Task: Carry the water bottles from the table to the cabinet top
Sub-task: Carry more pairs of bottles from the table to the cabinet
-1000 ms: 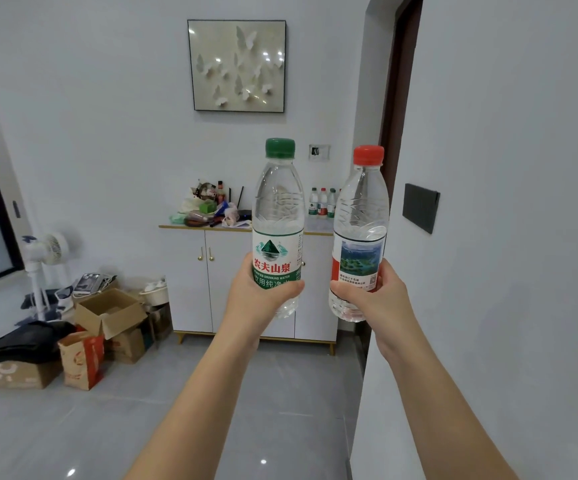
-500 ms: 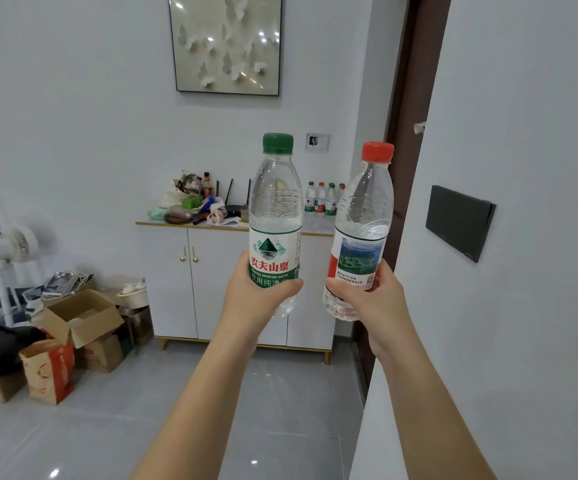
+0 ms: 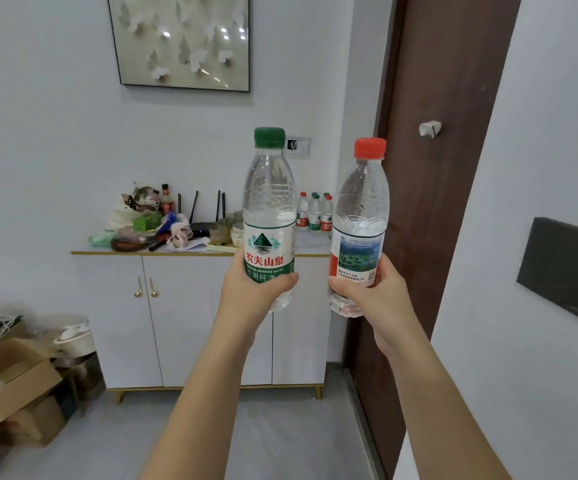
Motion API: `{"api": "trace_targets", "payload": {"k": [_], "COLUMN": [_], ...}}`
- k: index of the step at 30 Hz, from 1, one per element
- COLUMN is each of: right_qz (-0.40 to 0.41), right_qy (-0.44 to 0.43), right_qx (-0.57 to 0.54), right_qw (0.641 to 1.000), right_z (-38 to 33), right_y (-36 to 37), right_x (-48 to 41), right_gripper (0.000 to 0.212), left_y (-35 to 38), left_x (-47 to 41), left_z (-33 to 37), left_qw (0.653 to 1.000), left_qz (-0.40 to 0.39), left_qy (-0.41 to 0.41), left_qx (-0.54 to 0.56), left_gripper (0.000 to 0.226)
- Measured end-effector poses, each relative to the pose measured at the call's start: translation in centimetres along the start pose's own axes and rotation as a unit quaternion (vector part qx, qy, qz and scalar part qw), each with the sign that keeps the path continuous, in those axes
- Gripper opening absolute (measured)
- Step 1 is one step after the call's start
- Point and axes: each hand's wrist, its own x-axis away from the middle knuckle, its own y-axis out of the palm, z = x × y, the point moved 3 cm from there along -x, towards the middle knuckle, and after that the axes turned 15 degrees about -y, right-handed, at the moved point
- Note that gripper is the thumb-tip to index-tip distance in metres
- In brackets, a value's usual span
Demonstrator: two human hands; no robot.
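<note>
Left hand (image 3: 253, 289) grasping an upright clear plastic green-capped water bottle (image 3: 268, 209), right hand (image 3: 367, 292) a slightly tilted clear red-capped water bottle (image 3: 360, 209), both held in the air before the white two-door cabinet (image 3: 176, 323), lower labels hidden by fingers, the small bottles on the cabinet top (image 3: 315, 213) partly occluded.

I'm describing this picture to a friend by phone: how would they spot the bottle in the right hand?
Find the dark brown door on the right. In front of it the right hand holds up a clear water bottle by its lower half. Unlike the green-capped bottle in the left hand, this one has a red cap and a label with a landscape photo.
</note>
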Motion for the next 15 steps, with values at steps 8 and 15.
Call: {"api": "trace_targets", "payload": {"k": [8, 15], "right_qz": [0.023, 0.029], "right_qy": [0.029, 0.043], "right_qx": [-0.001, -0.021], "right_qw": [0.999, 0.998], "right_z": [7.6, 13.8], "right_y": [1.3, 2.6], "right_x": [-6.4, -12.3], "right_gripper": [0.049, 0.049], "left_y": [0.7, 1.4], "left_x": [-10.3, -18.1], "left_z": [-2.7, -5.7], "left_qw": [0.999, 0.998], "left_qz": [-0.009, 0.000], "left_qy": [-0.033, -0.054], "left_qx": [-0.013, -0.025], "left_gripper": [0.055, 0.056]}}
